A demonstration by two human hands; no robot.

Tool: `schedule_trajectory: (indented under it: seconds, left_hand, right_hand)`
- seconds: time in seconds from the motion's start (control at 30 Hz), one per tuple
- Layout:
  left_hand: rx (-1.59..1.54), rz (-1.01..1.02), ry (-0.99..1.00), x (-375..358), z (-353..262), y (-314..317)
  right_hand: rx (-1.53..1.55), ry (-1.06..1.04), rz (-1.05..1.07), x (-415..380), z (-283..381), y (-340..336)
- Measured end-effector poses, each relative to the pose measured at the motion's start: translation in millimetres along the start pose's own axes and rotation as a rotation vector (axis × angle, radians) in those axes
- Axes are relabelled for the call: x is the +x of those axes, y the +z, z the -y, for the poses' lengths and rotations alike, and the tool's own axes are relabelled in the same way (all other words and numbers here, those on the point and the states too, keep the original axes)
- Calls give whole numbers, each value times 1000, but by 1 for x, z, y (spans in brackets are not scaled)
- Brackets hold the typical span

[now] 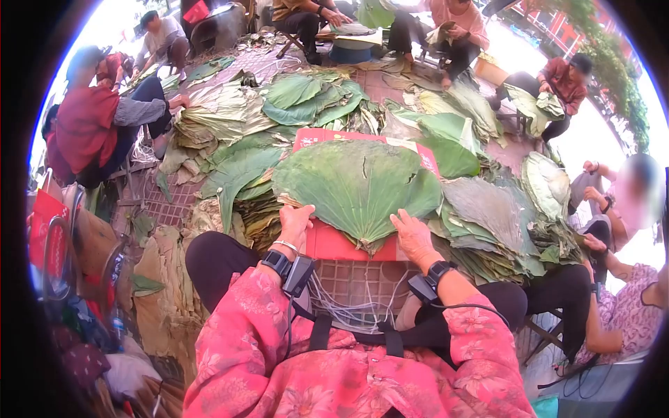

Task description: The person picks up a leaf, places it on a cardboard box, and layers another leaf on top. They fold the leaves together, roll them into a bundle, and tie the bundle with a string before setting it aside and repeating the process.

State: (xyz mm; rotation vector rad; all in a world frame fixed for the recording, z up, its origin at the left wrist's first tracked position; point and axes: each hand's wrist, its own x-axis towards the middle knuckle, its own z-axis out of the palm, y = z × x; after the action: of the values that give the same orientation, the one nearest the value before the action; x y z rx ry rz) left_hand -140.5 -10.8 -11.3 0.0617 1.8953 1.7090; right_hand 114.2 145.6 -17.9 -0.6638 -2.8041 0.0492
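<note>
Left hand (296,226) and right hand (413,240) touch a broad, green, fan-shaped leaf (359,184) over flat red cardboard (331,242), grip unclear from here; gentle, even tension should prevent tearing.

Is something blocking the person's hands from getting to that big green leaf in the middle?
Nothing visible does. The left hand and right hand are right at the lower sides of the large green fan-shaped leaf. The flat red cardboard lies underneath it, not in the way.
</note>
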Motion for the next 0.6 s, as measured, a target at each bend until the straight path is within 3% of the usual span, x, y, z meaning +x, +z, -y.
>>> schedule_trajectory:
  seconds: [0.03,0.07,0.17,0.27,0.37,0.4,0.5,0.53,0.57,0.6]
  left_hand:
    - [17,-38,9,-2,0,0]
    - [83,-111,147,-2,5,1]
    - [472,-693,423,-8,-4,12]
    - [619,-525,868,-43,-30,15]
    - [867,150,1134,-49,-21,22]
    - [933,314,1084,-54,-10,27]
    - [991,562,1029,-57,17,42]
    - [1167,530,1040,-54,32,37]
    - [1151,555,1018,-54,30,39]
    - [1139,575,991,-56,25,38]
  right_hand:
    - [7,10,20,0,-1,1]
    - [28,23,50,-1,-2,2]
    - [57,53,90,0,0,-4]
    - [83,48,126,-2,-2,-2]
    - [124,48,181,0,-3,-19]
    - [141,42,198,2,-4,-30]
    - [160,87,299,0,-20,-64]
    - [192,83,295,0,-44,-80]
    - [187,123,338,-3,-57,-101]
    - [203,49,163,-15,-89,-98]
